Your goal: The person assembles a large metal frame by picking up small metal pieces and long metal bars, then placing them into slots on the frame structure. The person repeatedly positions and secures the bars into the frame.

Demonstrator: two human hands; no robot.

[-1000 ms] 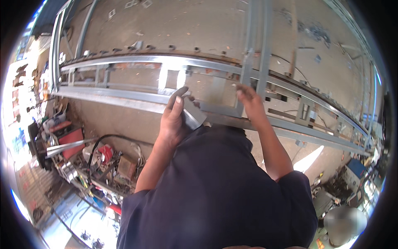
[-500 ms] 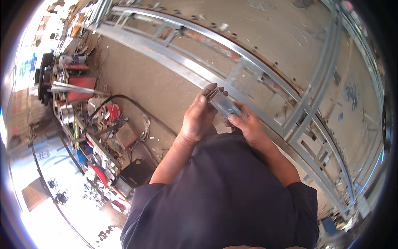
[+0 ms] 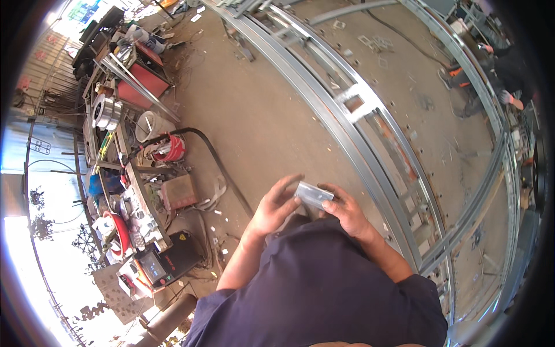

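Note:
A small, shiny grey-blue rectangular piece (image 3: 314, 195) lies between my hands in front of my dark shirt. Whether it is a clear plastic box or a short metal tube, I cannot tell. My right hand (image 3: 350, 213) grips its right end, thumb on the near face and fingers behind. At the other end, my left hand (image 3: 274, 206) has its fingers stretched out and apart from the thumb. The left thumb tip is at the piece's near corner; firm contact is not clear. Dark smudges mark the fingers.
A long welded metal frame (image 3: 347, 144) runs diagonally on my right. On the left stands a cluttered workbench (image 3: 134, 191), with a red bucket (image 3: 170, 149), a black hose (image 3: 215, 155) and a black machine (image 3: 180, 254) nearby. Another person (image 3: 491, 81) is at far right.
My view has turned, so the frame sits farther right and the bench shows more fully. The piece now lies flatter, and my left fingers have spread from its end.

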